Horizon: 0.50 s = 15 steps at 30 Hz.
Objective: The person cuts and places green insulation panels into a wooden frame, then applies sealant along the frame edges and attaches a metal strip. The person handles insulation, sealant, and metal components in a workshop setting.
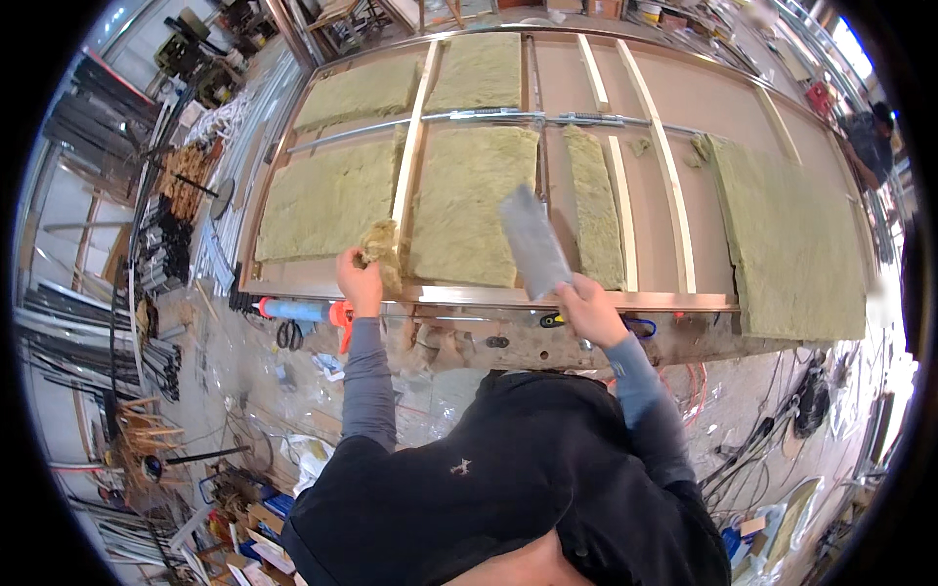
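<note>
Left hand pinches a wool scrap at the panel frame's near edge; right hand grips a broad blade, raised over the insulation slab for trimming.

Yellow-green insulation slabs, grey blade, pale wooden battens.

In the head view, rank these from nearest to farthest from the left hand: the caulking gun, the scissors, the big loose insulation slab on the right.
From the left hand:
1. Caulking gun, just left of it, below the frame edge.
2. Scissors, a little lower left, under the gun.
3. Loose insulation slab, far across on the frame's right end.
</note>
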Available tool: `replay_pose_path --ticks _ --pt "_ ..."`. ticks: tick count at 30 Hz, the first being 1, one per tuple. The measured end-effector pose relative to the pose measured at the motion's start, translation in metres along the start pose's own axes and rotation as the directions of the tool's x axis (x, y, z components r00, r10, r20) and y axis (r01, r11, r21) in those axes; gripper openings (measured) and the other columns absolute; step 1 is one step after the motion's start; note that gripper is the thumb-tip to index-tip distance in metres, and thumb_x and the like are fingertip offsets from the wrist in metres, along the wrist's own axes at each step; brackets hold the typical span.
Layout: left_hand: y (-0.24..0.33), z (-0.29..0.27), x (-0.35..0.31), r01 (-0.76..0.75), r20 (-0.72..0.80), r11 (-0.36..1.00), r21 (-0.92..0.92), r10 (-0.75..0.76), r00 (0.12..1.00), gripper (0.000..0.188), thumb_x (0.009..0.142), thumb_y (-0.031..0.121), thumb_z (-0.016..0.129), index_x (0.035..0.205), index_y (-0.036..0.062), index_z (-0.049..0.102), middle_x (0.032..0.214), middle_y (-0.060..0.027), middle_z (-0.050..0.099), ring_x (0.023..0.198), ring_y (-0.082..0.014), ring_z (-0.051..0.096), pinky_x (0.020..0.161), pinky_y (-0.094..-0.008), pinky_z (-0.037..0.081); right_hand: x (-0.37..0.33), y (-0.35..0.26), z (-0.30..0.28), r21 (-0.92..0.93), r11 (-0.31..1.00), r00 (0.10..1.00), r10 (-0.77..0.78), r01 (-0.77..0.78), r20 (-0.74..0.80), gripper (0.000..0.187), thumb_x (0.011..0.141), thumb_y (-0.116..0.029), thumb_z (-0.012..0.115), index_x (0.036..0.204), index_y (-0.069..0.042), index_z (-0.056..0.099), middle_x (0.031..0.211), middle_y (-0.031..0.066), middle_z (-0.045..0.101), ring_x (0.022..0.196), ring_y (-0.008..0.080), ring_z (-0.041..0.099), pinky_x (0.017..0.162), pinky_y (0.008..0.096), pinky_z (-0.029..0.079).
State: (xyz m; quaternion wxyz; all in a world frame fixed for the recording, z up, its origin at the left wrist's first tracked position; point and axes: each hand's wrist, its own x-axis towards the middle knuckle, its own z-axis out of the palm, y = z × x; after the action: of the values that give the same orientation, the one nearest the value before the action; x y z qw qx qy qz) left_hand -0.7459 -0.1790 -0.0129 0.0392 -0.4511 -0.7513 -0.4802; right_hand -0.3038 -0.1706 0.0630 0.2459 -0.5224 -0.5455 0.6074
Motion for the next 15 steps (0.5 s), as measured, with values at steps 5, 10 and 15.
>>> replay_pose_path --ticks 5,10,15 --pt "-0.015 0.013 0.027 0.167 0.011 0.936 -0.311 -0.173 0.985 0.033 0.08 0.004 0.08 0.109 -0.0032 0.066 0.106 -0.012 0.068 0.097 -0.0226 0.065 0.087 -0.0377 0.052 0.045 0.004 0.022 -0.409 0.904 0.992 -0.126 0.127 0.03 0.038 0.103 -0.032 0.054 0.101 0.004 0.065 0.081 0.0177 0.07 0.073 0.0311 0.071 0.071 0.0445 0.056" --pt "0.117 0.068 0.041 0.322 0.275 0.797 -0.511 -0.204 0.94 0.036 0.083 0.005 0.08 0.115 -0.0014 0.065 0.107 -0.0089 0.069 0.094 -0.0183 0.064 0.084 -0.0357 0.052 -0.009 0.014 -0.015 -0.019 0.997 0.997 0.081 -0.081 0.012 0.036 0.103 -0.031 0.057 0.099 0.003 0.066 0.078 0.0134 0.067 0.071 0.0261 0.068 0.069 0.0416 0.054" --pt "0.275 0.226 -0.012 0.51 0.719 0.653 -0.56 0.078 0.69 0.045 0.08 0.014 0.082 0.117 -0.004 0.065 0.107 -0.0104 0.07 0.096 -0.0217 0.065 0.085 -0.0348 0.053 -0.105 0.052 -0.067 0.324 0.945 0.916 0.083 0.053 -0.392 0.027 0.109 -0.026 0.055 0.114 -0.002 0.065 0.073 -0.0008 0.057 0.051 0.0097 0.053 0.048 0.0287 0.045"
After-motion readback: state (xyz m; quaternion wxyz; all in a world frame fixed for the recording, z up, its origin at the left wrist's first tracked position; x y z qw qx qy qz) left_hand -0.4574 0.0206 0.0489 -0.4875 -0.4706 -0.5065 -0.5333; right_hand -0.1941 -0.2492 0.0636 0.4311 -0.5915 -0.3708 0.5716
